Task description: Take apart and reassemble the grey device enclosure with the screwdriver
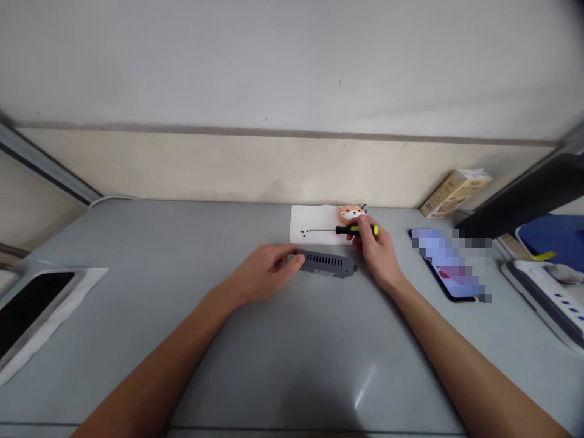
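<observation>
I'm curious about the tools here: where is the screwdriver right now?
In the head view, the screwdriver is just right of centre, held in the person's right grip, pointing left across the white paper toward small dark pieces.

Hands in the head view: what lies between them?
In the head view, the grey box lies between the left hand and right hand, the screwdriver's shaft beyond it.

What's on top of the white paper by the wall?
Small dark pieces lie on the white paper, and an orange animal face overlaps its right side. The right hand, holding a screwdriver, hides whatever's at its right front corner.
</observation>
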Demonstrator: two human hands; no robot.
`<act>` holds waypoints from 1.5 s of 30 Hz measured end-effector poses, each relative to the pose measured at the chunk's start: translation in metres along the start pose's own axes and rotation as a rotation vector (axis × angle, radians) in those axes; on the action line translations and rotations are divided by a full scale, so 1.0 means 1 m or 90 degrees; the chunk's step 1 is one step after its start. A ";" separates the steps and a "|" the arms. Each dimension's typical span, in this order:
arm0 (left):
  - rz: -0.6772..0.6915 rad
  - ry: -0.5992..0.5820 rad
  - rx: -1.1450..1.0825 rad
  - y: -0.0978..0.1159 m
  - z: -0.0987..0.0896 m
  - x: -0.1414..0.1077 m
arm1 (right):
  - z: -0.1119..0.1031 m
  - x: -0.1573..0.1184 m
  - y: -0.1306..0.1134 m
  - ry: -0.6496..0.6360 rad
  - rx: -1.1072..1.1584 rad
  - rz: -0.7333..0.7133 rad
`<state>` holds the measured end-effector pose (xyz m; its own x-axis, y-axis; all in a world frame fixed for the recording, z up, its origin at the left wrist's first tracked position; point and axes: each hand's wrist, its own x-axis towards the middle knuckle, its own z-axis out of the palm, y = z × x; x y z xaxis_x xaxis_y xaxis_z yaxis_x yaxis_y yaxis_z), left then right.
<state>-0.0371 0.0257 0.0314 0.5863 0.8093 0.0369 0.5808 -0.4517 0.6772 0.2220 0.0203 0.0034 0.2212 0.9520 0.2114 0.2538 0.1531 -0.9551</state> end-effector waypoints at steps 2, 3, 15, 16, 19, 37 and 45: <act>-0.001 0.014 -0.015 -0.002 0.001 0.001 | 0.000 0.000 0.000 -0.004 0.005 -0.003; -0.003 0.019 -0.020 -0.003 0.002 0.001 | 0.000 0.000 0.000 -0.004 0.012 -0.002; 0.043 0.052 -0.032 -0.001 0.001 0.001 | -0.008 0.009 -0.001 0.096 0.270 0.100; 0.056 0.064 -0.025 -0.002 0.002 0.000 | -0.009 0.009 -0.003 0.092 0.301 0.107; 0.078 0.103 0.004 -0.004 0.004 0.000 | -0.010 0.008 -0.009 0.068 0.366 0.131; 0.218 0.253 0.049 0.004 0.012 -0.002 | 0.001 -0.001 -0.013 -0.019 0.385 0.167; 0.326 0.301 0.125 0.002 0.011 -0.002 | 0.000 -0.002 -0.012 -0.024 0.365 0.172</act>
<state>-0.0311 0.0197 0.0247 0.5305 0.5336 0.6587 0.4158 -0.8409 0.3463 0.2180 0.0163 0.0148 0.1702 0.9841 -0.0500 -0.3539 0.0137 -0.9352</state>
